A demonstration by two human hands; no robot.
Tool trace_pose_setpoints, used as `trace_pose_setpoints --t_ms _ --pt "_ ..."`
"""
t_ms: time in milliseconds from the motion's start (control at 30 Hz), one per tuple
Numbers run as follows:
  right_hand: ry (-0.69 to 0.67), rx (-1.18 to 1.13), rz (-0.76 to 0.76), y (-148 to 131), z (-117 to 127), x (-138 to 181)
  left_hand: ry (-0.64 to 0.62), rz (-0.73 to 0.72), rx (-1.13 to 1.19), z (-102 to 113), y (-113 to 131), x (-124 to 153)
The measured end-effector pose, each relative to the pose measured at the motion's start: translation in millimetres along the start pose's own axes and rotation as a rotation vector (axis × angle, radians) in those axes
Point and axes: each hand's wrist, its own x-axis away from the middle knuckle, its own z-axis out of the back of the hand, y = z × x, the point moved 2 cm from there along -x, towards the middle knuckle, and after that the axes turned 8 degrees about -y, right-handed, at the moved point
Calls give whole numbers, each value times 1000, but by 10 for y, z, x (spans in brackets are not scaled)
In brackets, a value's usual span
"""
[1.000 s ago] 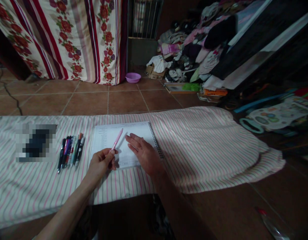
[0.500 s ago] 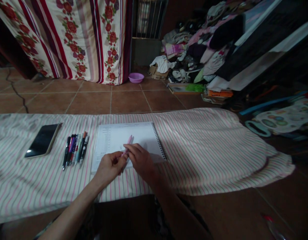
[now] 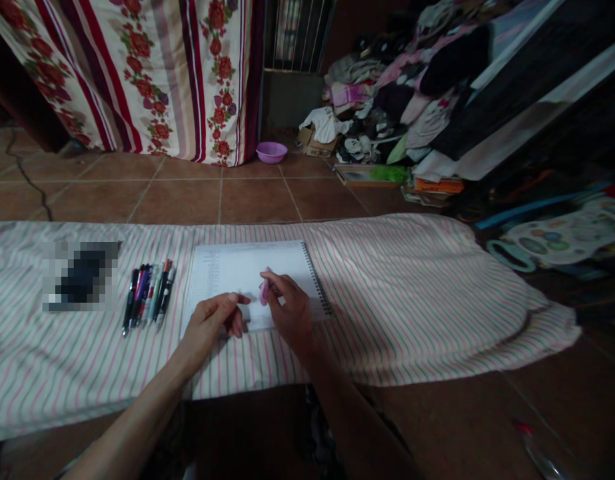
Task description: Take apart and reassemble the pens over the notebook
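A pink pen (image 3: 264, 288) is pinched in my right hand (image 3: 290, 309), above the middle of an open spiral notebook (image 3: 247, 259). The notebook lies with its coil on the right side. My left hand (image 3: 213, 316) hovers over the notebook's lower left part, thumb and index finger apart, with nothing in it. A small gap separates it from the pen. To the left, a row of several pens (image 3: 148, 293) lies side by side on the striped cloth (image 3: 397, 293).
Farther left on the cloth is a dark phone-like shape (image 3: 84, 273), now pixelated. Beyond the cloth, a purple basin (image 3: 272, 153) stands on the tiled floor near a floral curtain (image 3: 157, 80). Clothes (image 3: 387, 100) are heaped at the back right; a bottle-like object (image 3: 537, 450) lies lower right.
My left hand has let go of the pink pen and drawn back to the left. My right hand has moved slightly right with the pen, which now stands more upright.
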Motion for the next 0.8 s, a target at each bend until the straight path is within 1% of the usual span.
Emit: trace_pose_setpoints --t_ms 67,200,400,467,567,633,700,733,800 --pt "-15 9 -6 -2 0 -4 -8 -4 -17 -11 25 12" --pt "-24 18 -9 -4 -16 -13 -64 -25 -45 -58 72 44" --pt "-32 2 -15 -9 -33 -23 -78 -19 -82 -85 33 79" --pt "-9 -33 -48 -9 -24 -26 -92 -60 -106 -78 28 88" --pt "83 -123 -149 -4 3 -25 -99 -118 -175 -36 27 93" --pt "120 -209 -242 -3 14 -17 -37 -124 -368 11 17 95" --pt "115 -319 -322 -14 15 -6 2 -158 -680 28 4 114" --pt "101 -372 -353 -24 12 -1 -7 -200 -839 12 -5 135" --pt "84 -456 -395 -48 8 6 -80 -287 -1087 -67 -40 201"
